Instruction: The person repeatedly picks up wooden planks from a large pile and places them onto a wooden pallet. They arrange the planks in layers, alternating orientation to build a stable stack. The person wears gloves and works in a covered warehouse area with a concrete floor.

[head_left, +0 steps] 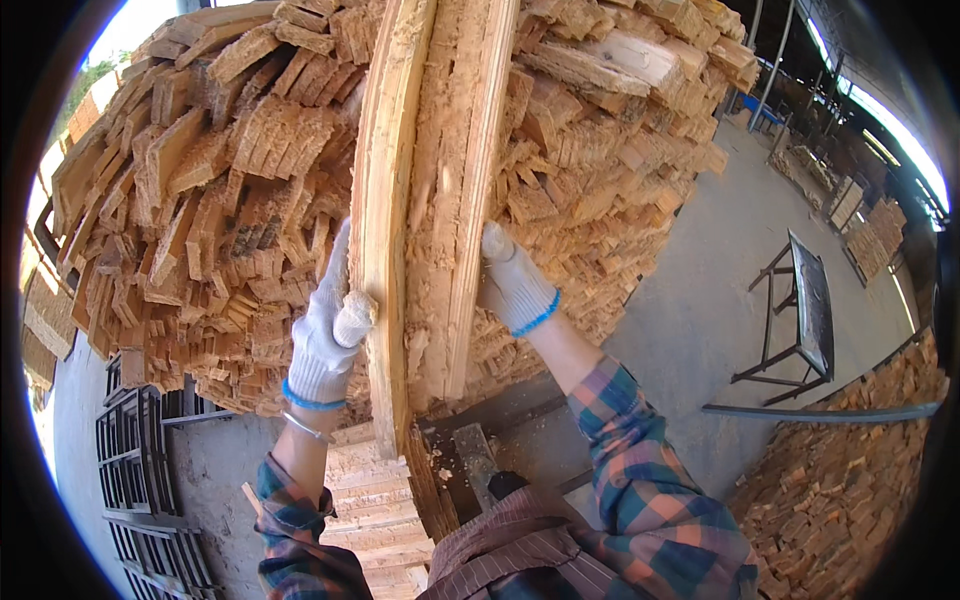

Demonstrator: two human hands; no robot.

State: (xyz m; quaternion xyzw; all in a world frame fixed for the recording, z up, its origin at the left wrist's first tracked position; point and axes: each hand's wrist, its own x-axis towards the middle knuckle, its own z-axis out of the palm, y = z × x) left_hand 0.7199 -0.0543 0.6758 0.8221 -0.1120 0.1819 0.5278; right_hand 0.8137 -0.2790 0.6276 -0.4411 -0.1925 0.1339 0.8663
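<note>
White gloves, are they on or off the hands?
On: white gloves cover the left hand and the right hand, with blue cuffs showing at the wrist ends.

Centre: left glove (pixel 318 340) and right glove (pixel 518 285), off-white with bright blue cuff edges (pixel 537 316). Upper centre: long boards (pixel 385 200), pale yellow to tan, streaked lengthwise. Upper left to upper right: wood pile (pixel 280 140), orange-tan. Lower centre: sleeves (pixel 650 460), plaid of dark blue, teal and salmon; garment (pixel 525 545), brown with fine pale stripes. Right: floor (pixel 680 310), grey. Lower left: racks (pixel 159 450), black.
</note>
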